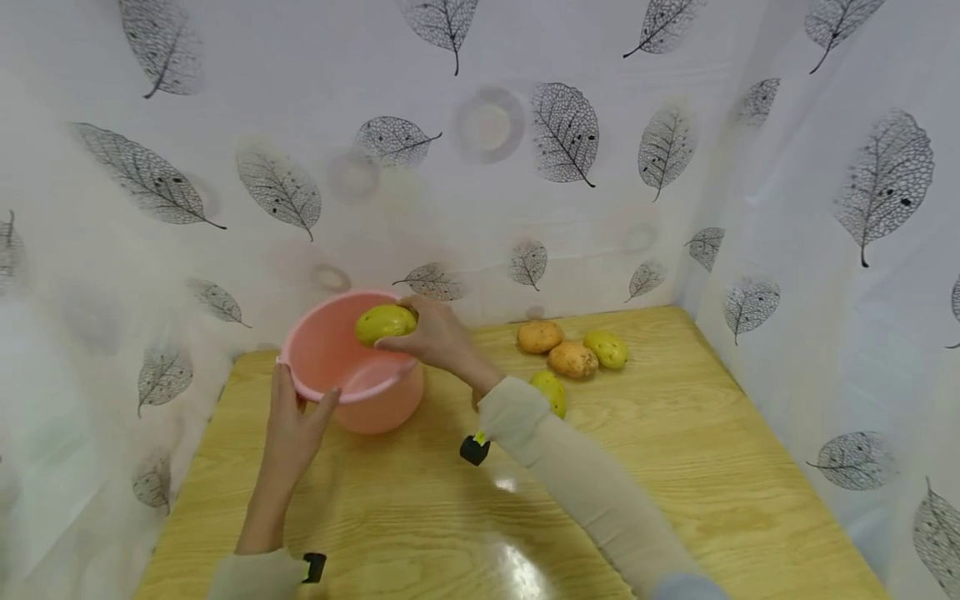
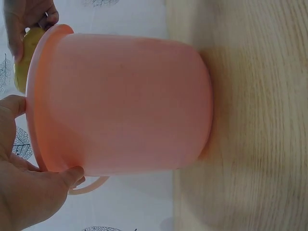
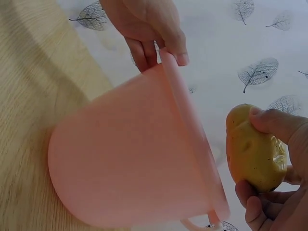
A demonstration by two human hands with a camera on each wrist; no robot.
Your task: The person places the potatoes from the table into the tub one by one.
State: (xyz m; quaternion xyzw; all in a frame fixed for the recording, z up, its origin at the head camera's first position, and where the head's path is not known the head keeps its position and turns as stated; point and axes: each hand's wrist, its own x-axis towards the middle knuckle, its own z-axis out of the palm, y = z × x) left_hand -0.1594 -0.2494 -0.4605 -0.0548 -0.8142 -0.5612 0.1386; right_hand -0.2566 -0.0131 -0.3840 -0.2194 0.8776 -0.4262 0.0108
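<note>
A: Start close in. What reaches over the desk (image 1: 420,500) first?

B: The left sleeve (image 1: 255,577), then the right sleeve (image 1: 600,492), both pale, with a small black piece (image 1: 475,450) near the right wrist.

A: And the left hand (image 1: 291,433)?

B: It grips the rim of the pink bucket (image 1: 378,414) on the near left side, thumb over the lip, other fingers against the outer wall. The bucket stands near the desk's back left corner (its handle (image 2: 91,188) shows better from the left wrist).

A: What about the right hand (image 1: 442,333)?

B: Closed on a yellow-green potato (image 1: 381,325), which it holds above the bucket's mouth.

A: How does the potato sit in that grip?

B: Out at the fingertips, not deep in the palm. The thumb presses near one end, the fingers curl at the other, and the flank facing away from the hand is bare.

A: Farther off?

B: Right of the bucket, a loose potato (image 1: 551,392) lies partly hidden behind the right sleeve. Nearer the desk's back edge sit two brown potatoes (image 1: 573,360), with another yellow-green one (image 1: 606,349) on their right.

A: Past that edge?

B: A whitish curtain (image 1: 480,208) printed with dark leaves.
</note>
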